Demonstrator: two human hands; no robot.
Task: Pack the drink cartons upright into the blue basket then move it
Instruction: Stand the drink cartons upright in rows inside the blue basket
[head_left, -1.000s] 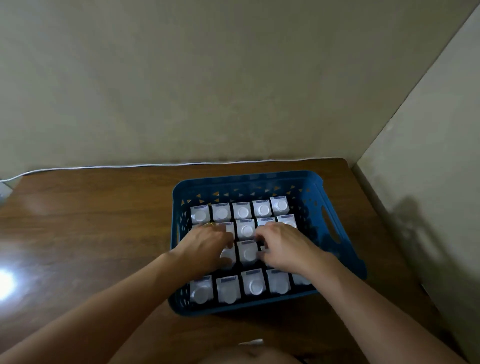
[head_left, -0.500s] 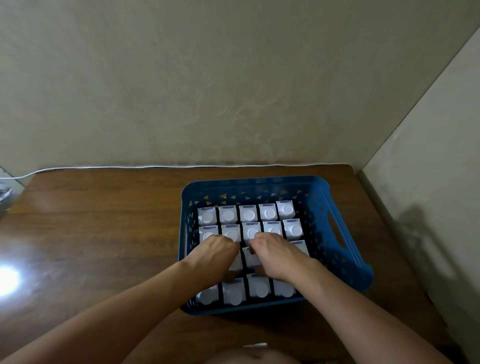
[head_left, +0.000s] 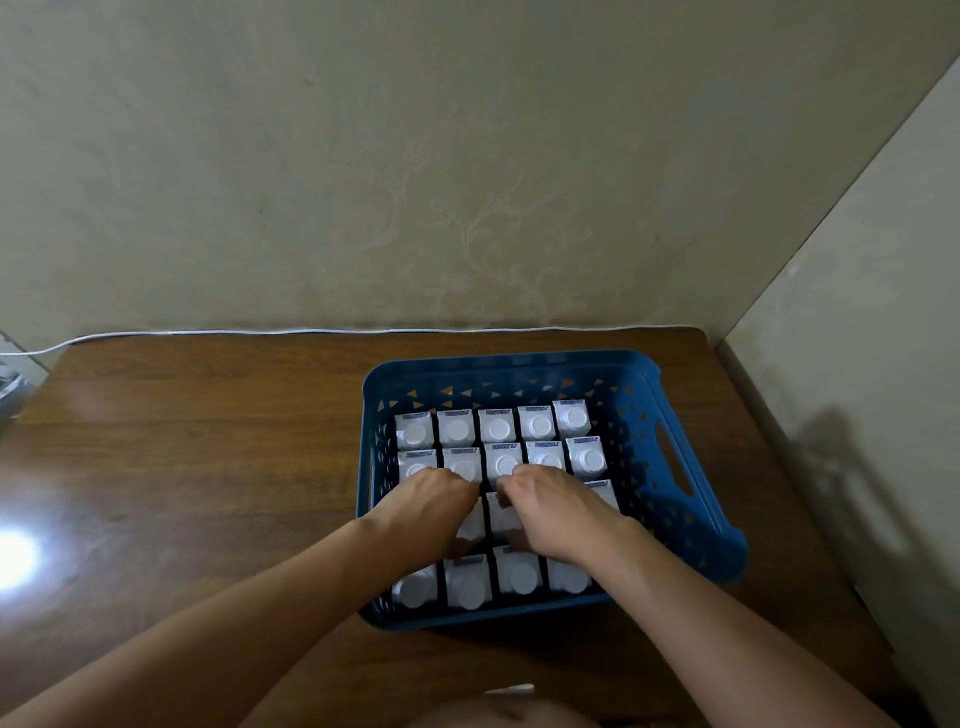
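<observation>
We seemed to be in a home: patterned beige wallpaper met a polished wooden worktop in the room's far right corner.

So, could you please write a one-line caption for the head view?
Both hands, left hand and right hand, press among upright drink cartons in the blue basket on a wooden table.

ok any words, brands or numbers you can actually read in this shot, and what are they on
No text here can be read.
Drink cartons in the blue basket: each top has a small dark printed strip along its far edge, too small and blurred to read.
Basket, table, wall: no lettering visible.
</observation>
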